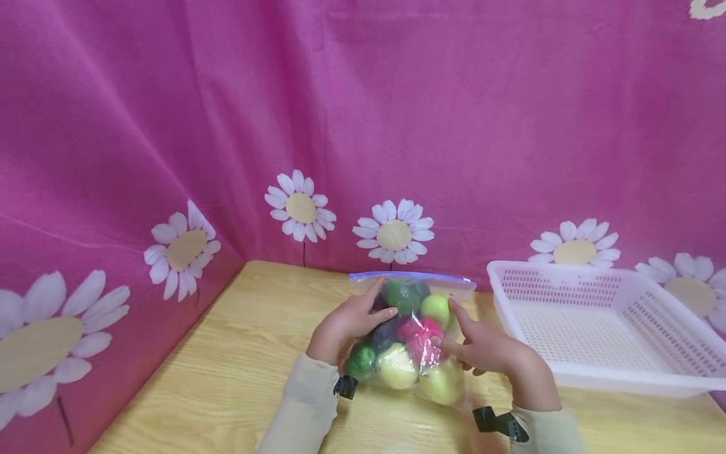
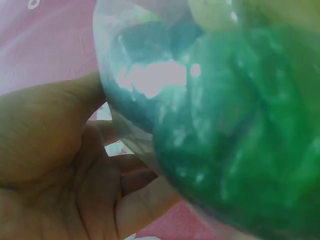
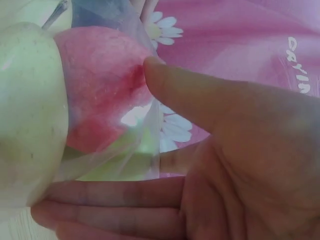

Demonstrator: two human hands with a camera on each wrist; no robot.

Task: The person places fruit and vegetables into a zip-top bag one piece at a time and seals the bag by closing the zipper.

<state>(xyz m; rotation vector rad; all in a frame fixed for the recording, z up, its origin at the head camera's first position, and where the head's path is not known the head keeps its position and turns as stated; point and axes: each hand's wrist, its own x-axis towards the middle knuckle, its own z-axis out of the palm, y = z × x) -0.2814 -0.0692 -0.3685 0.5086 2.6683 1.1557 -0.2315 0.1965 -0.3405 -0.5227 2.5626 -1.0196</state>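
Observation:
A clear zip bag [image 1: 411,281] with a blue-purple seal strip stands on the table, packed with fruit and vegetables. Inside are a red fruit [image 1: 421,337], pale yellow-green apples [image 1: 397,367], a smaller green fruit [image 1: 435,308], dark green and blackish round pieces [image 1: 401,296], and a glossy green one [image 1: 361,360] at lower left. My left hand [image 1: 354,315] grips the bag's left side, thumb across its front and fingers behind. On the right side my right hand [image 1: 488,347] holds it, the thumb pressing near the red fruit [image 3: 102,85] and the other fingers along the plastic.
To the right of the bag sits a white perforated plastic basket [image 1: 590,372] on the wooden table [image 1: 210,391]. A magenta cloth [image 1: 454,126] with daisy prints hangs behind and along the left side.

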